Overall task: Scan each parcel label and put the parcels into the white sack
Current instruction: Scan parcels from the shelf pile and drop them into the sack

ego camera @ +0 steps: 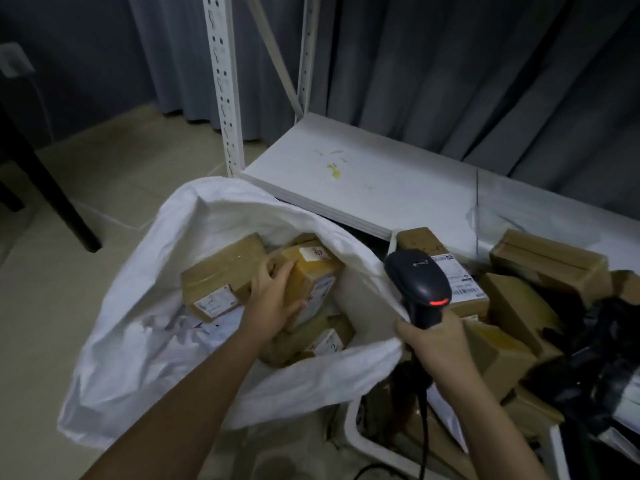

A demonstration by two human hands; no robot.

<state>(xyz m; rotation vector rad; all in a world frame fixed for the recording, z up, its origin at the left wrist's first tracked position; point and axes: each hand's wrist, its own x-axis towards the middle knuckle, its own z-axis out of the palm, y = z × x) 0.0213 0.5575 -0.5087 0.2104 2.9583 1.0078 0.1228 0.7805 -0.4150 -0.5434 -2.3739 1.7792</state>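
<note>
our left hand (273,303) grips a taped parcel (311,282) inside the white sack (145,306). right hand (433,341) is curled round the scanner (417,282) handle & pinches the sack rim.

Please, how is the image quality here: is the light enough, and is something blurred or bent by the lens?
Head view: dim overall, corners darkened; the white sack is brightest; black items at the right edge are blurred; the shelf upright bows from wide-angle distortion; the scanner glows red.

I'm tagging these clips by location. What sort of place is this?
Probably a small parcel sorting or storage room. A white sack holds taped cardboard parcels, the right hand holds a barcode scanner, and slotted metal shelving stands before grey curtains.
</note>
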